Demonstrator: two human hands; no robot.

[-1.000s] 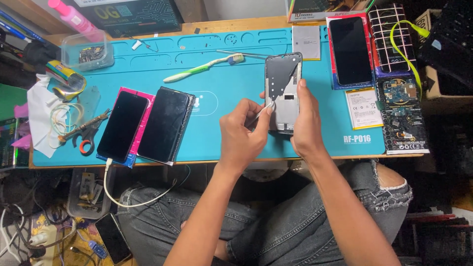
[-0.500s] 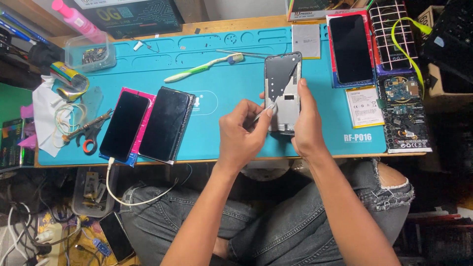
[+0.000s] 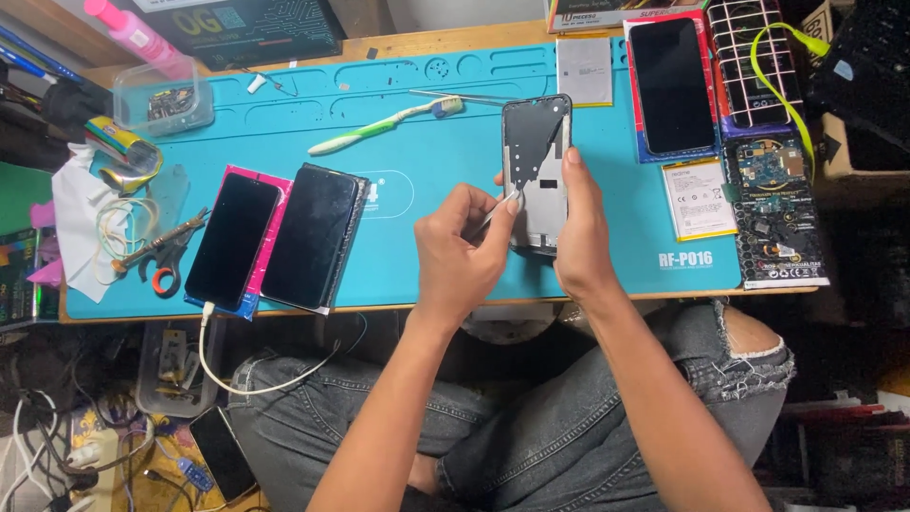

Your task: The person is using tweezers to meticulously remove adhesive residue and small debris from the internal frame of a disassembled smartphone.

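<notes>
**Prying at the phone frame with a thin tool**

Best done slowly: tip of tool [image 3: 493,216] kept shallow against inner face of frame [image 3: 536,175], pressure light, no levering against the thin side rails. Worth steadying frame flat on mat [image 3: 398,133] rather than lifting it, so a slip runs onto the mat and not into the right palm. Short strokes, away from the fingers behind.

Frame: near the front edge of the counter, right of middle, long axis running front to back, far end propped up slightly or flat — cannot tell which.

Left hand [image 3: 462,254]: pinching tool between thumb and first fingers, other fingers curled in, wrist coming up from the front edge, tip touching frame's left side about halfway along.

Right hand [image 3: 580,237]: gripping frame along its right edge, thumb on the rim, fingers wrapped behind and mostly hidden, forearm angled in from the front right corner.

Around them: toothbrush [image 3: 384,125] lying toward the back, two dark phones [image 3: 275,237] side by side at the front left, scissors [image 3: 161,256] near the left edge, battery [image 3: 700,197] and circuit board [image 3: 773,180] at the right end, another phone [image 3: 671,85] at the back right.
</notes>
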